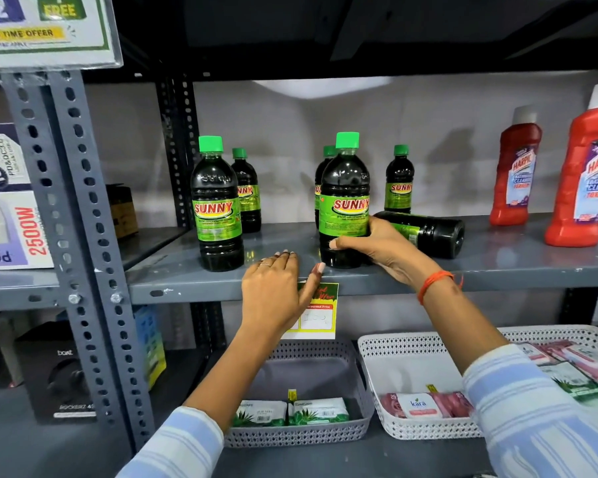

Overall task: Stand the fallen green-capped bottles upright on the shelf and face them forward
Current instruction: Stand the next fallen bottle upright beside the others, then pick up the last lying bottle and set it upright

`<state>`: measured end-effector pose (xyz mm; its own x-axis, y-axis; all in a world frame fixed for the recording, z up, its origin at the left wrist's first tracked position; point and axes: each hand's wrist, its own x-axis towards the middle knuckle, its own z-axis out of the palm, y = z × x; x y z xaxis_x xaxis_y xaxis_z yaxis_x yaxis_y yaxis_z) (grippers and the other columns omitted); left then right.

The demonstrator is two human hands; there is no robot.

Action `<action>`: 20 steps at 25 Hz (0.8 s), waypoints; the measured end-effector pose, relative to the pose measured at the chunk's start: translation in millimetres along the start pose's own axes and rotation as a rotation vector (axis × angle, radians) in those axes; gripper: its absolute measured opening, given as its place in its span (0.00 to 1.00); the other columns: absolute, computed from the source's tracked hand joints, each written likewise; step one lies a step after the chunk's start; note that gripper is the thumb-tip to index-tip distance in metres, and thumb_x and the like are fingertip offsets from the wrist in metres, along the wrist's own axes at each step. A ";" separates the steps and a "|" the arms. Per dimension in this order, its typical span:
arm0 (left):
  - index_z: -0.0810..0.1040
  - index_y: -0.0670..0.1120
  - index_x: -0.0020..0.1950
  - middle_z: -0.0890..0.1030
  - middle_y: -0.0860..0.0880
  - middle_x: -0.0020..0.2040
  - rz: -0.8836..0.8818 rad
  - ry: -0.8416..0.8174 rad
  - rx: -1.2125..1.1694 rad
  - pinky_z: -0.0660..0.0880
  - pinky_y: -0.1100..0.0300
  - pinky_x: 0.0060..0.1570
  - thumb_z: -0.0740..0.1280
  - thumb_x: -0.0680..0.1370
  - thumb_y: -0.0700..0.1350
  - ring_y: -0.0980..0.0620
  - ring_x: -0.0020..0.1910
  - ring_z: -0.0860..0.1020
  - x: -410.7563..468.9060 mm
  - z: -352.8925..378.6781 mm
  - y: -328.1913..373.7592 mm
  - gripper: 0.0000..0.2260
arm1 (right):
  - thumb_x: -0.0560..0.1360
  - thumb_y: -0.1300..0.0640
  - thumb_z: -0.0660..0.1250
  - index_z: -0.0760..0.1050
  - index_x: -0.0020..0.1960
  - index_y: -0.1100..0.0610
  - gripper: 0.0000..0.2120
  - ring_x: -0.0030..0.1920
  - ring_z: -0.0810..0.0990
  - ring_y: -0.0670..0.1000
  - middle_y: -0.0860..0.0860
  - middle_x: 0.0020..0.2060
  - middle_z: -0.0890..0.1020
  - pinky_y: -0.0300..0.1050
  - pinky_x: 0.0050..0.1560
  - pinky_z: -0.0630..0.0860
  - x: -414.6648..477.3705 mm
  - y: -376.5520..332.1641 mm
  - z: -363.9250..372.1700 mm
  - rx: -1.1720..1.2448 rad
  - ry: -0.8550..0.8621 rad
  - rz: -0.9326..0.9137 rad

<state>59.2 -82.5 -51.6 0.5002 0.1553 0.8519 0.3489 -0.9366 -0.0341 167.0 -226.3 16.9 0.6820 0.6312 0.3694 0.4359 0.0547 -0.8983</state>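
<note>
Gripping upright bottle (344, 201), right hand (377, 244), fallen bottle (428, 232) behind

"SUNNY" runs across the green label of the bottle (345, 201) under my right hand (377, 248). Right of it, two red bottles (515, 167) read "HARPIC". Far left, a box (11, 229) shows "2500W"; above, a sign (45, 29) promises "FREE".

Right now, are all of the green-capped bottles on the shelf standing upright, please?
No, one bottle lies on its side behind the right hand.
</note>
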 end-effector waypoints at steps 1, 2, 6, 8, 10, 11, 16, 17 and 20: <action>0.77 0.40 0.61 0.81 0.40 0.58 -0.006 0.021 -0.008 0.74 0.51 0.53 0.48 0.78 0.61 0.43 0.56 0.79 0.0 1.2 1.0 0.31 | 0.65 0.61 0.77 0.79 0.49 0.51 0.15 0.58 0.81 0.55 0.56 0.55 0.84 0.51 0.65 0.74 -0.7 0.8 -1.4 0.029 -0.037 0.004; 0.71 0.39 0.68 0.75 0.40 0.66 0.000 0.043 -0.020 0.70 0.49 0.61 0.49 0.78 0.60 0.43 0.64 0.74 -0.2 1.0 2.7 0.30 | 0.64 0.55 0.78 0.78 0.52 0.51 0.18 0.59 0.81 0.53 0.55 0.56 0.83 0.50 0.65 0.73 -1.3 1.0 -3.2 0.072 -0.063 0.014; 0.50 0.42 0.77 0.51 0.44 0.77 0.119 0.086 -0.036 0.49 0.46 0.73 0.50 0.79 0.60 0.49 0.76 0.50 -1.6 -1.1 30.7 0.32 | 0.67 0.38 0.71 0.78 0.55 0.57 0.26 0.55 0.80 0.49 0.52 0.54 0.83 0.42 0.58 0.73 1.9 -0.1 -21.6 0.138 0.284 -0.132; 0.51 0.43 0.76 0.51 0.45 0.77 0.178 0.099 -0.005 0.48 0.45 0.73 0.50 0.79 0.60 0.49 0.76 0.50 -0.3 3.8 55.1 0.31 | 0.74 0.48 0.67 0.78 0.55 0.60 0.17 0.51 0.79 0.53 0.56 0.51 0.82 0.39 0.52 0.73 5.2 2.7 -44.9 -0.268 0.549 -0.312; 0.59 0.43 0.75 0.57 0.45 0.76 0.231 0.114 0.036 0.50 0.44 0.72 0.51 0.80 0.59 0.49 0.75 0.53 2.7 12.3 80.3 0.29 | 0.74 0.52 0.67 0.76 0.57 0.63 0.18 0.56 0.75 0.60 0.61 0.54 0.79 0.48 0.55 0.72 12.7 5.8 -74.5 -0.824 0.589 -0.342; 0.65 0.42 0.72 0.61 0.44 0.75 0.261 0.123 0.041 0.51 0.45 0.72 0.53 0.80 0.59 0.48 0.75 0.56 5.8 16.8 92.5 0.27 | 0.73 0.50 0.68 0.75 0.58 0.64 0.21 0.58 0.74 0.63 0.63 0.55 0.78 0.52 0.56 0.72 19.2 8.3 -89.3 -1.014 0.510 -0.259; 0.82 0.40 0.44 0.84 0.39 0.49 0.214 0.034 -0.009 0.68 0.50 0.63 0.54 0.78 0.57 0.43 0.52 0.81 22.8 28.1 137.9 0.24 | 0.64 0.34 0.71 0.77 0.54 0.60 0.32 0.53 0.80 0.61 0.60 0.53 0.82 0.47 0.48 0.74 29.8 8.6 -117.4 -1.273 0.090 0.110; 0.81 0.41 0.41 0.85 0.41 0.43 0.184 0.018 -0.016 0.72 0.52 0.59 0.54 0.78 0.57 0.43 0.45 0.82 24.1 28.0 141.1 0.24 | 0.63 0.35 0.72 0.77 0.54 0.60 0.32 0.53 0.80 0.61 0.59 0.53 0.82 0.47 0.47 0.73 29.5 8.2 -118.0 -1.292 0.093 0.086; 0.80 0.43 0.40 0.84 0.44 0.38 0.161 -0.021 -0.023 0.75 0.54 0.46 0.53 0.78 0.58 0.45 0.38 0.82 23.4 24.1 142.0 0.24 | 0.67 0.37 0.70 0.76 0.54 0.60 0.29 0.53 0.80 0.62 0.60 0.53 0.82 0.47 0.46 0.73 23.0 13.9 -120.4 -1.251 0.227 0.002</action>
<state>139.5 -204.3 -49.1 0.5648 0.0090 0.8252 0.2451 -0.9566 -0.1574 259.5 -304.2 41.5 0.7144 0.4774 0.5116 0.6046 -0.7892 -0.1078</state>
